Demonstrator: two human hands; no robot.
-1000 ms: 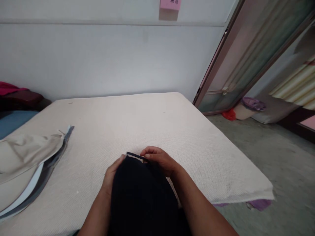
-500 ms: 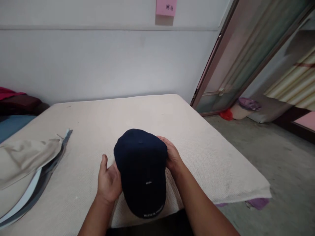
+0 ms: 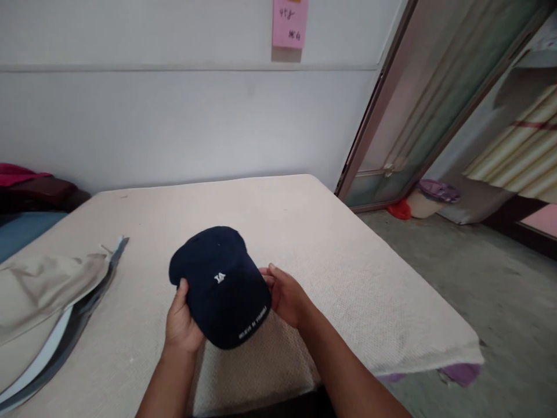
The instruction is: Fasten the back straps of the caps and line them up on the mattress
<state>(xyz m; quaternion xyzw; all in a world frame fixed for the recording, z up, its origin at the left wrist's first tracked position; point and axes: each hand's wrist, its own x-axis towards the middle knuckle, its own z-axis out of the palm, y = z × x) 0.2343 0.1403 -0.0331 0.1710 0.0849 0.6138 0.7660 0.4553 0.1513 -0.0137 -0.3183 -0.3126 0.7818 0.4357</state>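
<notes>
A navy baseball cap with a small white emblem on its front is held tilted above the bed, its brim with white lettering facing me. My left hand grips the cap's left side, thumb on top and the other fingers hidden beneath. At the brim's right edge, my right hand is closed, with its fingertips against the cap and partly behind it. The underside of the cap is out of sight.
A pale textured cover lies over the bed. On the left rests a beige fabric item with grey and light-blue edging. A white wall stands behind, with a pink note. At right are a sliding door and a bin.
The cap has moved left and turned, so its front emblem and brim lettering show more fully. My left thumb now lies on top of it. My right hand has shifted from the crown to the brim.
</notes>
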